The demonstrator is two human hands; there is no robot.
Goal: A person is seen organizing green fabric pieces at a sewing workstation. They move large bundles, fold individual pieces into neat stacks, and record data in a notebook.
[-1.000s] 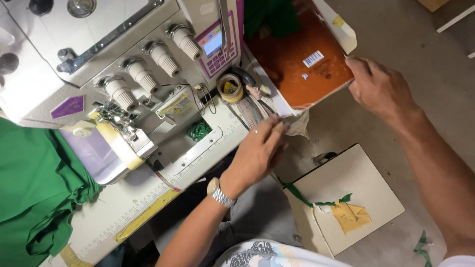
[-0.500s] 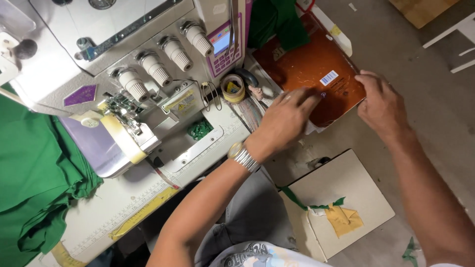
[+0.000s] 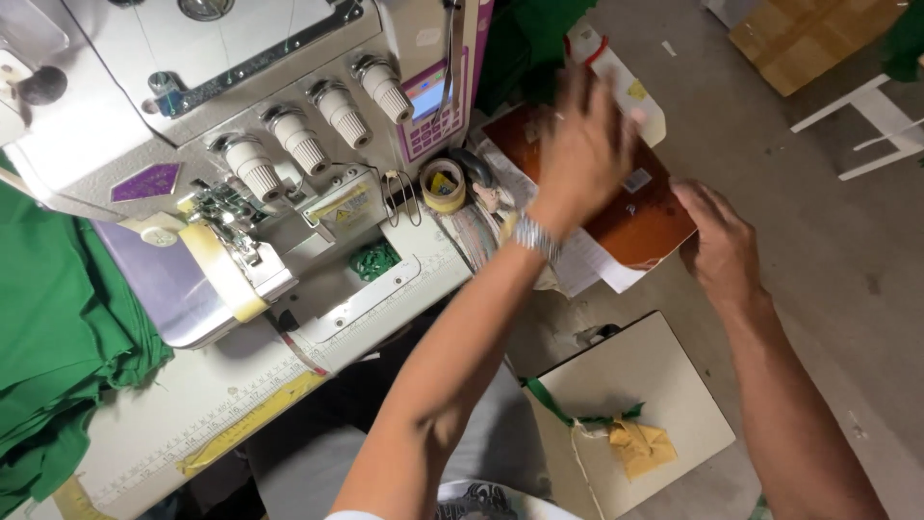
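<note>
Both hands at a brown board beside the overlock sewing machine

Left hand (image 3: 582,144), blurred, fingers spread flat over the brown board (image 3: 645,217), wristwatch (image 3: 535,237) on the wrist. Right hand (image 3: 720,246) curled against the board's lower right edge; whether it grips, cannot tell. Board lies on white papers (image 3: 592,270) at the right end of the surface (image 3: 207,395), past the tape roll (image 3: 444,185). Green fabric (image 3: 53,327) lies far left
</note>
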